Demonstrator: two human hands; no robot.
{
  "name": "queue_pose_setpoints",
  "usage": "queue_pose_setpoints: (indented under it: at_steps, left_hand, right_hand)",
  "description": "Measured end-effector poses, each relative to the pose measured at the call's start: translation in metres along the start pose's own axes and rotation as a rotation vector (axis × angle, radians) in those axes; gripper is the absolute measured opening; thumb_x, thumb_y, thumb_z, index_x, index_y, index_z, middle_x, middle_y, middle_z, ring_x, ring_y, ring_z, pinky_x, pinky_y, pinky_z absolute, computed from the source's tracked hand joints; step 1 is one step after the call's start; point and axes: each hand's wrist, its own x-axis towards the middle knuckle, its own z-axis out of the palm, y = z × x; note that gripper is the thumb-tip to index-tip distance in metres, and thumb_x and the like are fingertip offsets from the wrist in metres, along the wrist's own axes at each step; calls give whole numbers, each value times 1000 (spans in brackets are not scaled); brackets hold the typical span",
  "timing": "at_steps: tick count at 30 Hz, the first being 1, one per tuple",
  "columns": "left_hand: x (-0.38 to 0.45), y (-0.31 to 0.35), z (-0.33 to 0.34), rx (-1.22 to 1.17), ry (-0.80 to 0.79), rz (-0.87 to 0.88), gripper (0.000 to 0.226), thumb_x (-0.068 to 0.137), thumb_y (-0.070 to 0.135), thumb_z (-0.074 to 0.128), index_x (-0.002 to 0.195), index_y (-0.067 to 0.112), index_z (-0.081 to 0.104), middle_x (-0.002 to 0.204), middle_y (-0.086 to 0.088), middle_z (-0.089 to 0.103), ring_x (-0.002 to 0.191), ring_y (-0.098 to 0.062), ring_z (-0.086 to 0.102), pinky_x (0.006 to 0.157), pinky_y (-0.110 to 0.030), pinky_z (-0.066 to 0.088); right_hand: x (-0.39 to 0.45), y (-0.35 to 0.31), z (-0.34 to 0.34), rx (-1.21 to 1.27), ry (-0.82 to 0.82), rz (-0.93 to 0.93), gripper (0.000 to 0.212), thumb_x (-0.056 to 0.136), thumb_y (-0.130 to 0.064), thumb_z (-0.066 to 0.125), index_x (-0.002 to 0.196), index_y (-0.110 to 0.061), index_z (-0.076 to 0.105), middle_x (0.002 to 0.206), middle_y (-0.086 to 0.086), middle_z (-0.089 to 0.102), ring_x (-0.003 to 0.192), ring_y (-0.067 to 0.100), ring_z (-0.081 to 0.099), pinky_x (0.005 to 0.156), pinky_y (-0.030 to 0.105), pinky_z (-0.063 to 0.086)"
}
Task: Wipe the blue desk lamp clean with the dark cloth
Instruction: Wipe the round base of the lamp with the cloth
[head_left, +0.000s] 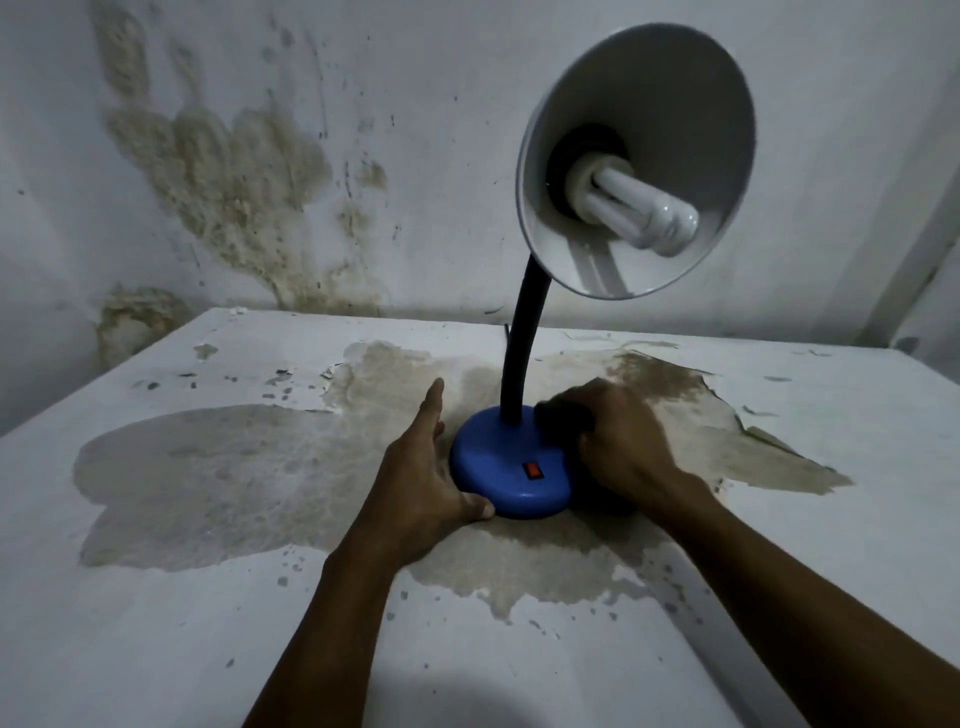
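The blue desk lamp stands mid-table on its round blue base (498, 470), which carries a red switch (532, 471). A black flexible neck (521, 338) rises to a white-lined shade (636, 156) holding a white spiral bulb (631, 205). My left hand (423, 467) lies flat against the base's left side, fingers stretched out and thumb at the front rim. My right hand (618, 441) is closed on the dark cloth (563, 415) and presses it on the right rear of the base beside the neck. Part of the cloth is hidden under my fingers.
The white table top (208, 623) is worn, with large peeled brown patches around the lamp. A stained, mouldy wall (234, 182) stands just behind the table's back edge. A pale frame or post (914, 270) runs up at the far right.
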Motion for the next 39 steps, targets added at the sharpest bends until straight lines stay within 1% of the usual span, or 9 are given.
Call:
queue_pose_setpoints:
  at_steps: [5, 10, 13, 17, 21, 24, 28, 33, 39]
  left_hand:
    - [-2, 10, 14, 110, -77, 9, 151, 39, 43, 97, 153, 39, -3, 154, 10, 34, 136, -14, 42, 109, -31, 40]
    - [3, 16, 26, 231, -92, 10, 160, 28, 63, 89, 152, 39, -10, 163, 5, 17, 147, -20, 24, 116, -48, 31]
    - [3, 19, 28, 266, -83, 1, 161, 29, 61, 91, 153, 34, -9, 164, 3, 12, 148, -21, 21, 117, -49, 29]
    - [6, 21, 30, 275, -39, -24, 156, 37, 54, 94, 154, 33, -6, 165, 5, 4, 148, -19, 19, 118, -40, 26]
    - [21, 13, 40, 372, -71, -32, 142, 40, 60, 74, 150, 41, -14, 164, 5, -8, 151, -21, 3, 117, -44, 21]
    - [29, 18, 47, 431, -111, -25, 139, 37, 65, 68, 151, 40, -7, 164, 1, 7, 150, -27, 9, 116, -52, 26]
    - [32, 29, 67, 423, 99, -129, 142, 28, 92, 62, 146, 19, 30, 146, -6, 43, 131, -29, 45, 103, -49, 45]
    - [35, 39, 90, 706, 212, -182, 146, 25, 102, 45, 139, 12, 37, 136, -7, 46, 125, -31, 45, 100, -49, 45]
    - [52, 36, 96, 632, 162, -64, 116, 36, 81, 68, 133, 22, 44, 127, 1, 50, 120, -24, 48, 96, -46, 46]
  right_hand:
    - [-44, -32, 7, -188, -59, 6, 26, 94, -27, 54, 119, -24, 63, 117, 4, 48, 104, 26, 44, 85, 34, 42]
    - [-55, -27, -17, 57, -79, 58, 30, 84, -10, 58, 103, -27, 74, 96, 0, 52, 89, 20, 53, 73, 30, 45]
    - [-44, -17, -10, 9, 35, 127, 32, 83, -9, 57, 106, -26, 71, 100, 0, 53, 94, 23, 52, 71, 34, 44]
    - [-59, -24, 4, -66, -27, 50, 15, 90, -25, 58, 103, -23, 66, 104, -2, 46, 96, 21, 45, 71, 29, 38]
    - [-69, -19, -20, 80, -175, 100, 29, 78, -13, 58, 98, -27, 74, 95, -7, 53, 89, 17, 54, 71, 31, 47]
    - [-69, -4, -37, 259, -223, 210, 35, 63, -8, 54, 85, -23, 76, 82, 1, 70, 77, 20, 65, 70, 44, 58]
    - [-66, 13, -48, 308, -85, 254, 34, 59, -12, 54, 83, -22, 76, 72, 4, 71, 68, 21, 67, 65, 45, 58]
    - [-58, 33, -54, 412, 11, 326, 25, 68, -3, 69, 82, -21, 78, 71, 2, 73, 69, 18, 69, 65, 41, 60]
    - [-50, 50, -61, 628, 133, 407, 19, 73, -3, 72, 79, -20, 77, 69, 1, 73, 66, 14, 70, 61, 36, 59]
